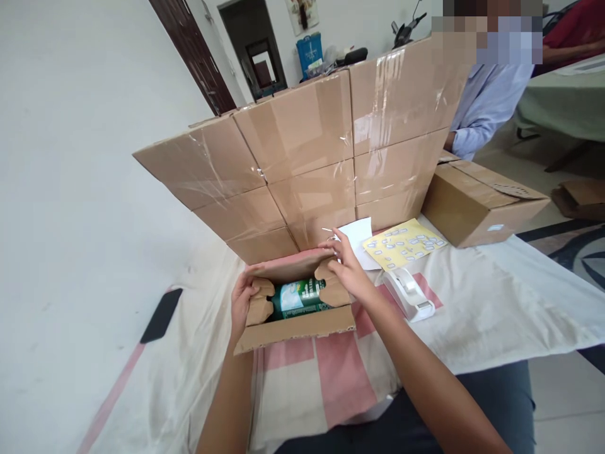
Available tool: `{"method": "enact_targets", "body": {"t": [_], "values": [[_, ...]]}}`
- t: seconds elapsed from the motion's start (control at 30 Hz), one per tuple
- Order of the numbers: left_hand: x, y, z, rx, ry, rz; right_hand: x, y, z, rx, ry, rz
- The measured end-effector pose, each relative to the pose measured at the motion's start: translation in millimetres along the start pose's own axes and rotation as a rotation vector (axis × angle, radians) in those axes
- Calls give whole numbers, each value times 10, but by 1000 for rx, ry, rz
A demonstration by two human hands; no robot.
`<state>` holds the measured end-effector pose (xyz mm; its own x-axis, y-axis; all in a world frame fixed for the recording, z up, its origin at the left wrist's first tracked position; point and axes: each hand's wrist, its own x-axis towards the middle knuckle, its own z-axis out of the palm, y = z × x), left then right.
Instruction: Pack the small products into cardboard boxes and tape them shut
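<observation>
An open cardboard box point(295, 329) lies on the cloth-covered table, its long flaps spread apart. Inside it is a green package point(297, 299) with a pale blue and white label. My left hand point(242, 296) grips the box's left end, with the fingers bent over the small side flap. At the right end, my right hand point(344, 258) has its thumb on the other small flap and its fingers near the back flap; the box edge is between them. Both small flaps tilt inward over the ends of the package.
Tall joined cardboard panels point(312, 139) stand behind. To the right are a white tape dispenser point(409, 295), a yellow sticker sheet point(404, 244), white paper point(362, 243) and a closed carton point(482, 202). A black phone point(161, 315) lies left. A person point(491, 101) sits beyond.
</observation>
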<state>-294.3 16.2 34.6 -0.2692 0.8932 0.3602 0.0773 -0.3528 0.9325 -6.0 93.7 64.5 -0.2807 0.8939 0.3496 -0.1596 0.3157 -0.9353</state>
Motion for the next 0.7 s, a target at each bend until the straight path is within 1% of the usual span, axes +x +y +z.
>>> {"method": "enact_targets", "body": {"t": [0.1, 0.17, 0.23, 0.33, 0.37, 0.4, 0.43, 0.47, 0.5, 0.57, 0.63, 0.7], "values": [[-40, -74, -4, -54, 27, 99, -21, -48, -41, -61, 12, -73], [-75, -103, 3, -84, 25, 136, -66, -131, -149, -131, -39, -114], [-107, -108, 18, -94, 20, 151, -139, -233, -310, -176, -185, -111], [-149, -88, 49, -86, 5, 151, -297, -360, -529, -237, -473, -24], [-163, -81, 60, -82, -3, 149, -357, -382, -561, -250, -525, 14], [-176, -75, 72, -77, -8, 148, -418, -390, -563, -255, -545, 43], [-190, -71, 85, -74, -10, 150, -476, -385, -534, -250, -531, 61], [-204, -67, 100, -71, -9, 155, -529, -369, -479, -238, -487, 66], [-217, -64, 117, -69, -5, 162, -573, -343, -403, -220, -420, 66], [-238, -53, 148, -65, -2, 182, -629, -279, -227, -181, -247, 72], [-252, -37, 165, -51, -22, 200, -642, -221, -77, -136, -88, 96], [-258, -18, 163, -29, -51, 209, -626, -190, 6, -96, -21, 111]]}}
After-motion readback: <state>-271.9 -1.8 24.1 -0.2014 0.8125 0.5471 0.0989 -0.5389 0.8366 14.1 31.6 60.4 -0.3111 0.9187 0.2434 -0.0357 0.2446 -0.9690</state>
